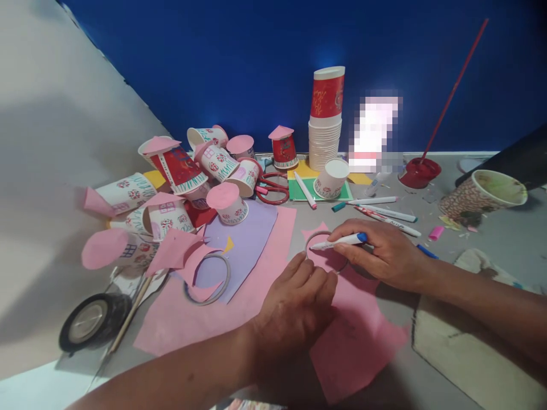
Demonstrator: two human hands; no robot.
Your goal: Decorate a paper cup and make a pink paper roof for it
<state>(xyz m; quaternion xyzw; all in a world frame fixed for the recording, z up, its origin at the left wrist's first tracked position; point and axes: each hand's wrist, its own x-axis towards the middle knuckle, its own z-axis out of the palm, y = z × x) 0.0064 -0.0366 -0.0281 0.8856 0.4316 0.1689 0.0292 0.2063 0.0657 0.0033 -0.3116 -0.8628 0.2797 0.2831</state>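
My right hand (pixel 387 250) grips a white marker pen (pixel 348 241) whose rear end is blue. The marker's tip points down inside a thin grey ring (pixel 308 241), which lies flat on a sheet of pink paper (pixel 356 347). My left hand (pixel 299 287) rests on the same sheet with curled fingers, pressing the near left side of the ring. Part of the ring is hidden behind both hands. A second grey ring (pixel 228 273) lies to the left, around pink paper scraps.
Several decorated paper cups (pixel 175 165) with pink paper tops crowd the left side. Red-handled scissors (pixel 273 188), a cup stack (pixel 325 142) and loose markers (pixel 387 213) lie beyond my hands. Black tape (pixel 68 330) is at left, a red pot (pixel 419 173) and patterned cup (pixel 464 199) at right.
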